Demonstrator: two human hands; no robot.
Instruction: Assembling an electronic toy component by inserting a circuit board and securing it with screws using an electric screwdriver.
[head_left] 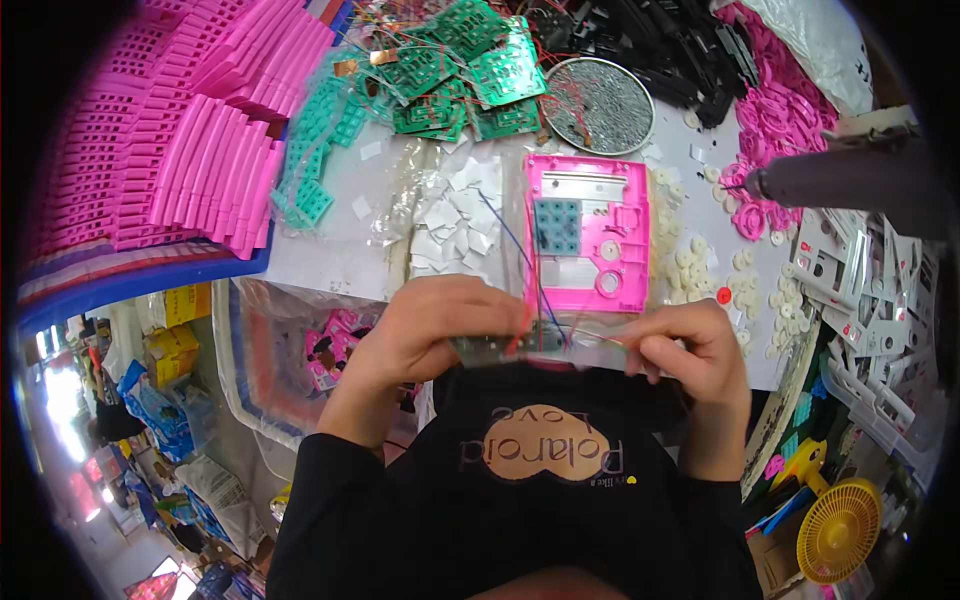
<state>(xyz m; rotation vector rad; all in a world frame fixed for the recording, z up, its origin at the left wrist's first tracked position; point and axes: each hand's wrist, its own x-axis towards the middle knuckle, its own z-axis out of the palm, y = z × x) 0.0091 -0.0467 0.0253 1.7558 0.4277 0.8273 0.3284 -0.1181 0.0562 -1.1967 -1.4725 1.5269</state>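
Note:
My left hand (440, 325) is closed on a green circuit board (485, 347), held low in front of my chest. Red and blue wires (537, 272) rise from the board and cross the left side of a pink plastic housing (638, 255). My right hand (695, 345) has thumb and fingers pinched together beside the board's right end. Thin wires run toward those fingertips, but motion blur hides what exactly they grip. The housing lies open on the table just beyond my hands. Inside it sits a teal rubber keypad (557, 227), with a round white piece (609, 250) to its right.
Pink plastic parts (215, 165) fill a blue crate at left. Green circuit boards (505, 75), a round tray of small metal pieces (600, 105) and black parts lie at the back. White paper pieces (455, 225) flank the housing. A grey powered tool (840, 188) juts in from the right.

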